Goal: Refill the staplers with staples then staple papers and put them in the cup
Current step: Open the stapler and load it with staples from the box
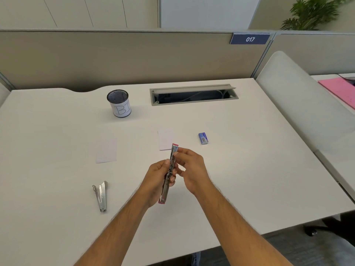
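Note:
A pink stapler [167, 186], swung fully open into one long strip, is held upright-tilted above the desk by my left hand [156, 181], which wraps its lower half. My right hand [192, 167] pinches at the metal staple channel near the stapler's upper half; whether staples are between its fingers I cannot tell. A second, silver stapler [101, 195] lies open in a V on the desk at the left. A small blue staple box [203, 138] lies to the right. Two white papers [106, 150] [165, 138] lie flat. A black mesh cup [119, 103] with a white label stands behind.
An open cable tray [194, 95] is sunk in the white desk [249, 169] at the back. A beige partition runs behind it. A padded divider [299, 104] bounds the right side, with pink sheets [340, 89] beyond it.

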Motion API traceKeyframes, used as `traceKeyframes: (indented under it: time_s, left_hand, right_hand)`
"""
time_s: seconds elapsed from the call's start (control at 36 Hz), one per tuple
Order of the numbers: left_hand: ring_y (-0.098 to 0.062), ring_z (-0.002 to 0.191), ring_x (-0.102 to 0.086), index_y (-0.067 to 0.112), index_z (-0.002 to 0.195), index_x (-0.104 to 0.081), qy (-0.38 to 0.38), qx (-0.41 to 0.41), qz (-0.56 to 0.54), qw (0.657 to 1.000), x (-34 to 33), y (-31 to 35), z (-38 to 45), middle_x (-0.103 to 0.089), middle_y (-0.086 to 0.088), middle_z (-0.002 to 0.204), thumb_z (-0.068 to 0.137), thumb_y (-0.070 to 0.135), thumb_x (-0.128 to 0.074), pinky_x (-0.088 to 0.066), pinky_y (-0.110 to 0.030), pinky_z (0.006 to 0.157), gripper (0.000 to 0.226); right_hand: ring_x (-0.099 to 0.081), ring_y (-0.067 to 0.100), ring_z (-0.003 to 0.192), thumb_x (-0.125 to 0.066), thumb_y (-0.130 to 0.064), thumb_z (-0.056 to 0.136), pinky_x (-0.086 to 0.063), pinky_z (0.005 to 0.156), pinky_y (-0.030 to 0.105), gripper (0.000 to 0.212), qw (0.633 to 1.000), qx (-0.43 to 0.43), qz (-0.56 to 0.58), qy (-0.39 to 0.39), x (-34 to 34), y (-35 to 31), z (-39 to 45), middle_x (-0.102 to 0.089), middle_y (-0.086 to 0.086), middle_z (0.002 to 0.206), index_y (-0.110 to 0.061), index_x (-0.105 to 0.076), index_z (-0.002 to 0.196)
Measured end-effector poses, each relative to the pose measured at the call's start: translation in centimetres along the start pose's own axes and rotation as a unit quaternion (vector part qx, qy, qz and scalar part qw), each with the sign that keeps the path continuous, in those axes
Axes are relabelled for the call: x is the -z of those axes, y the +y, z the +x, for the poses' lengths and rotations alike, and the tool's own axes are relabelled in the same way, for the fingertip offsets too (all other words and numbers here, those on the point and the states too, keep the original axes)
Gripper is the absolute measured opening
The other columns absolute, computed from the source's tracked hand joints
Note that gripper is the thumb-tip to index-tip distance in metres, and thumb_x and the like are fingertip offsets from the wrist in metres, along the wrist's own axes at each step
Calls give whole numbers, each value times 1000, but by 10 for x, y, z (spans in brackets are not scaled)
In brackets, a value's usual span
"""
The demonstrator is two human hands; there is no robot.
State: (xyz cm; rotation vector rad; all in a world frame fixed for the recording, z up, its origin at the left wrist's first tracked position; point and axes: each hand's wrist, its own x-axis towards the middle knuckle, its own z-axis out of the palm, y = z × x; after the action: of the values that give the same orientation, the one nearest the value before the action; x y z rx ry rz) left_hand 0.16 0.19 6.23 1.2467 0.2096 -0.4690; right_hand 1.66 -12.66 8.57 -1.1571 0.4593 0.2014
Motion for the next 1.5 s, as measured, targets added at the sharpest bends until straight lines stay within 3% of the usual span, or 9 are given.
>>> traceKeyframes:
  time_s: [0.22, 0.36, 0.47, 0.64, 0.75, 1.0, 1.22, 1.33, 1.5]
  left_hand:
    - [-14, 57, -49, 13, 90, -75, -11, -1, -13, 1000, -4, 7, -1, -60, -7, 74, 112, 25, -41, -43, -26, 54, 43]
    - [-14, 57, -46, 7, 95, -69, -4, 2, -7, 1000, -5, 8, -1, -58, -7, 73, 113, 23, -39, -41, -25, 53, 39]
    - [-14, 57, -43, 4, 99, -64, -3, -2, -1, 1000, -2, 7, -1, -56, -8, 74, 113, 22, -38, -40, -25, 52, 35]
    - [-13, 57, -43, 6, 100, -65, -2, 6, 1, 1000, -2, 7, 0, -57, -7, 73, 113, 22, -37, -40, -25, 52, 36]
    - [-13, 55, -44, 6, 102, -67, 0, 11, -12, 1000, -1, 4, 0, -58, -6, 72, 113, 22, -37, -40, -24, 51, 35]
    - [-13, 53, -45, 2, 99, -65, 16, 22, -35, 999, -2, 6, 6, -58, -7, 69, 113, 21, -38, -40, -24, 49, 35]
    - [-15, 52, -45, 1, 91, -62, 28, 32, -58, 997, -1, 17, 10, -55, -8, 67, 111, 16, -43, -39, -26, 48, 31]
    - [-19, 68, -56, 0, 95, -64, 28, 37, -38, 998, 1, 17, 9, -62, -9, 70, 111, 16, -43, -43, -28, 56, 30]
    - [-15, 53, -45, 0, 101, -65, 7, 29, -33, 999, 0, 16, 7, -57, -9, 71, 112, 20, -39, -40, -26, 51, 34]
  right_hand:
    - [-68, 9, 71, -65, -15, 95, -52, 66, 14, 13, 925, 266, -265, 65, 3, 13, -3, -73, -12, 79, -25, -72, 91]
    - [-66, 7, 72, -64, -10, 94, -55, 68, 17, 16, 916, 271, -293, 43, 5, 9, 0, -72, -11, 79, -23, -72, 88]
    - [-65, 9, 93, -67, -10, 93, -60, 82, 40, 13, 901, 253, -352, 24, 5, 3, 4, -65, -7, 98, -22, -70, 90]
    - [-61, 8, 97, -66, -4, 92, -48, 77, 16, 10, 857, 289, -426, -3, 9, 0, 4, -57, -5, 100, -13, -70, 91]
    - [-59, 12, 103, -68, -3, 91, -50, 82, 21, 8, 841, 302, -449, -28, 12, -4, 2, -57, -5, 101, -11, -69, 91]
    - [-63, 13, 74, -68, -5, 89, -56, 71, 32, 12, 839, 326, -436, -29, 13, -2, -8, -71, -5, 80, -17, -66, 87]
    - [-68, 12, 87, -73, -6, 84, -58, 81, 30, 21, 829, 378, -404, -75, 15, 8, -21, -71, -8, 90, -21, -68, 97]
    - [-68, 10, 90, -76, -14, 86, -56, 84, 29, 17, 824, 389, -403, -81, 17, 9, -21, -73, -10, 92, -22, -71, 99]
    - [-67, 11, 89, -66, -18, 96, -55, 76, 30, 13, 847, 367, -385, 12, 13, 0, -11, -72, -12, 94, -22, -75, 104]
